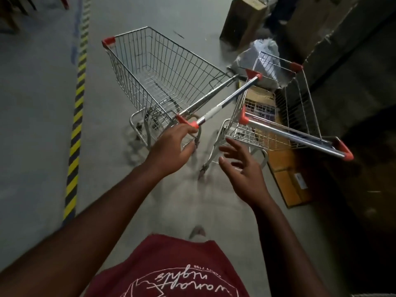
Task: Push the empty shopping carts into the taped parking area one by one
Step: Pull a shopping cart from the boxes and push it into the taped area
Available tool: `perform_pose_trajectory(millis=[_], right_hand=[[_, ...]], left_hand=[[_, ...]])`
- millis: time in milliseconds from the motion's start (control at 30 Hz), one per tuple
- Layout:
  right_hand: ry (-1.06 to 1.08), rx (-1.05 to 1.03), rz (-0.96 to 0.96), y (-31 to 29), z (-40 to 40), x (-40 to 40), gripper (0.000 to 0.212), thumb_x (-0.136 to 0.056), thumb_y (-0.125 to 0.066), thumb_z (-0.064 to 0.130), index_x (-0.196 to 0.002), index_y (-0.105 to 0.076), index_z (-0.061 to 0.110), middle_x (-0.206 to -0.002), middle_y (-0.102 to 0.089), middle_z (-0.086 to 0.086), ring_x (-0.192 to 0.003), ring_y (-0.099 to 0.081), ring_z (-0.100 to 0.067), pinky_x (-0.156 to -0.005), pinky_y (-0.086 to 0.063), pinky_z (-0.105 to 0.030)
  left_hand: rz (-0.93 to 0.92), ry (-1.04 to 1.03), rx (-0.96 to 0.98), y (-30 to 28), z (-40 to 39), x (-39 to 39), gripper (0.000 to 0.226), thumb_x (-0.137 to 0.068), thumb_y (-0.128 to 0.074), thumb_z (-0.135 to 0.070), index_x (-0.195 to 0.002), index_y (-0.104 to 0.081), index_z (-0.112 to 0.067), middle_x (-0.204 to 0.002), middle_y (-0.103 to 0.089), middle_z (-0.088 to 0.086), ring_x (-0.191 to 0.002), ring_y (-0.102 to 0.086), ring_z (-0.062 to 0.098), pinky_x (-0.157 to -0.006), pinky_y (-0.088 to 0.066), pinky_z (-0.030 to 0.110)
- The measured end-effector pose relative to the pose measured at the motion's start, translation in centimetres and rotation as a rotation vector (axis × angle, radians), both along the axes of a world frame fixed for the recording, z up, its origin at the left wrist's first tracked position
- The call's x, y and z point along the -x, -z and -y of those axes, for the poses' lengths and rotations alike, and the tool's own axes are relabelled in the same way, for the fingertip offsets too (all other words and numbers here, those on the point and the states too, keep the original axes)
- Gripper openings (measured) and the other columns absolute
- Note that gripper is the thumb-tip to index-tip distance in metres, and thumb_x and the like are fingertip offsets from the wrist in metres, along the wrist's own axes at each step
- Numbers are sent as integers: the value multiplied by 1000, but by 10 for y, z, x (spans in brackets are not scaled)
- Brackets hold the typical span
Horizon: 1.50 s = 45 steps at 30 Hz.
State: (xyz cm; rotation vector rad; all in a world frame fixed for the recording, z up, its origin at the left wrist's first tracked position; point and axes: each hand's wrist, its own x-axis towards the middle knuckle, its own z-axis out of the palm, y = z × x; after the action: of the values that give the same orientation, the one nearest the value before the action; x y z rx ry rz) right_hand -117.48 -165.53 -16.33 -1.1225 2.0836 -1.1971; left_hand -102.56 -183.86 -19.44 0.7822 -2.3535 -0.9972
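Note:
An empty wire shopping cart [158, 76] with red corner caps stands in the middle of the floor, its chrome handle bar [222, 103] slanting toward me. My left hand [173, 151] grips the near red end of that handle. My right hand [242, 166] hovers below the handle with fingers spread, holding nothing. A second wire cart [297, 116] stands just to the right, its own handle [293, 136] pointing at me. A yellow-and-black striped tape line [78, 108] runs along the floor at the left.
Cardboard boxes [246, 22] and a grey plastic bag [261, 54] crowd the back right. A flat brown carton [289, 179] lies on the floor under the right cart. Dark stacked goods fill the right side. Grey floor spreads left of the tape.

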Motion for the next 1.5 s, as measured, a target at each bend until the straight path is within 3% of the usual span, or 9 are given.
perform_pose_trajectory(millis=[433,567,733,867,1033,1100,1200,1367,1500], right_hand=[[-25,-57,-206,32,145,183,54,-89,-63,21,-142,-60,30,-137,-65,6,-126,-56,-10,-111,-48,-48],[-340,-262,-582,46,184,225,73,-97,-68,41,-161,-37,28,-159,-50,-3,-149,-40,-28,-124,-30,-54],[-544,-474,-721,67,225,270,88,-96,-65,59,-167,-23,29,-174,-26,0,-163,-16,-27,-131,-4,-56],[-691,-422,-731,80,253,245,74,-93,-72,53,-158,-44,31,-168,-39,-3,-158,-28,-35,-129,-4,-58],[-817,-489,-697,78,270,185,78,-93,-65,65,-160,-35,40,-178,-3,2,-164,3,-34,-129,-5,-58],[-817,-452,-701,77,267,167,69,-94,-65,63,-155,-42,41,-174,-24,5,-159,-19,-30,-124,-17,-53],[-774,-355,-785,78,264,143,43,-95,-65,60,-128,-63,32,-127,-68,6,-119,-62,-25,-101,-39,-42],[-786,-498,-980,69,268,98,53,-92,-60,69,-117,-70,22,-92,-75,-2,-88,-73,-30,-74,-52,-33],[-828,-523,-1032,75,257,55,47,-91,-59,66,-109,-75,25,-90,-75,0,-85,-73,-27,-73,-55,-32]], left_hand=[[605,-34,-51,39,98,174,60,-98,-45,-69,-139,-52,-26,-133,-64,4,-117,-64,27,-88,-52,39],[808,2,-43,50,112,162,68,-92,-23,-86,-98,-65,-33,-79,-69,-6,-69,-69,14,-56,-41,27],[866,-93,143,56,119,116,67,-90,-29,-88,-97,-71,-35,-78,-65,-9,-81,-66,17,-63,-40,30],[882,-201,122,53,140,58,88,-63,-11,-106,-66,-60,-33,-68,-57,-10,-70,-56,14,-61,-39,31],[896,-287,33,30,145,5,70,-73,-16,-94,-69,-58,-37,-75,-61,-9,-83,-55,21,-80,-37,37],[908,-337,0,30,142,-8,67,-97,-19,-78,-101,-74,-41,-102,-75,-1,-109,-61,31,-105,-37,44],[913,-433,-23,38,136,-31,74,-99,-10,-72,-120,-73,-39,-124,-73,6,-137,-47,41,-110,-38,46],[859,-421,103,44,105,-69,67,-106,-11,-58,-115,-73,-33,-108,-77,7,-112,-62,36,-112,-35,45],[805,-518,187,50,76,-119,83,-92,-3,-64,-100,-77,-28,-89,-78,6,-99,-62,40,-79,-41,40]])
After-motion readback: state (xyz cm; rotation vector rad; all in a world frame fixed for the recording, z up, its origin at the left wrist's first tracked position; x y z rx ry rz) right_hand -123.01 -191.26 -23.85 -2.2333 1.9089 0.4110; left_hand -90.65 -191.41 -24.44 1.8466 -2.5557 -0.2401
